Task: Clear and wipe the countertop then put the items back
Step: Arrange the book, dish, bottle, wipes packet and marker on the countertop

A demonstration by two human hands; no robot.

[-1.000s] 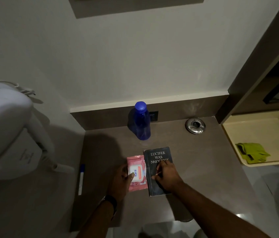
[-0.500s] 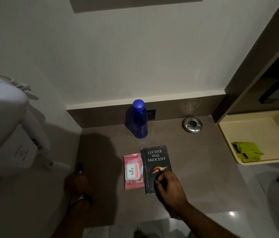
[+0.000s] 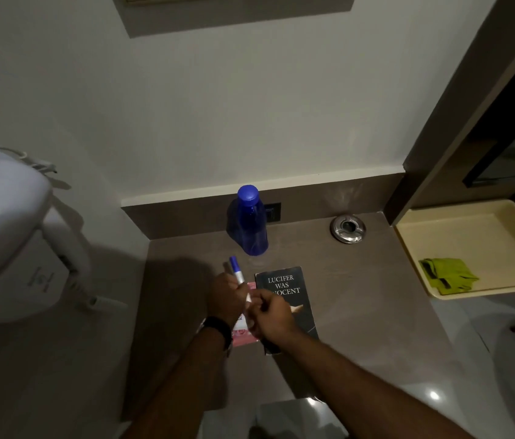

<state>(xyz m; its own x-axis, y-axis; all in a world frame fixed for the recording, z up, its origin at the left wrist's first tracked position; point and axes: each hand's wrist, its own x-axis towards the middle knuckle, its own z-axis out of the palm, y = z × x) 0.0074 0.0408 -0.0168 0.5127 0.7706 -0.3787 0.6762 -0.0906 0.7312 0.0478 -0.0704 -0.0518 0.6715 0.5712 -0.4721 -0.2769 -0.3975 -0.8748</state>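
Note:
On the brown countertop [image 3: 364, 299] a blue bottle [image 3: 251, 224] stands at the back. In front of it lies a black book [image 3: 281, 283], with a pink wipes pack [image 3: 244, 339] at its left, mostly hidden by my hands. My left hand [image 3: 226, 301] holds a white marker with a blue cap [image 3: 236, 272] over the pack, cap pointing away from me. My right hand [image 3: 270, 316] hovers over the book's lower part, its fingertips pinched at the marker's near end.
A round metal ashtray [image 3: 348, 229] sits at the back right of the counter. A cream tray [image 3: 484, 236] holding a green cloth [image 3: 447, 275] lies to the right. A white wall-mounted hair dryer [image 3: 6, 229] juts out on the left.
My left hand went to the marker on the left surface, picked it up and carried it over the wipes pack. My right hand lifted off the book and met the marker's near end.

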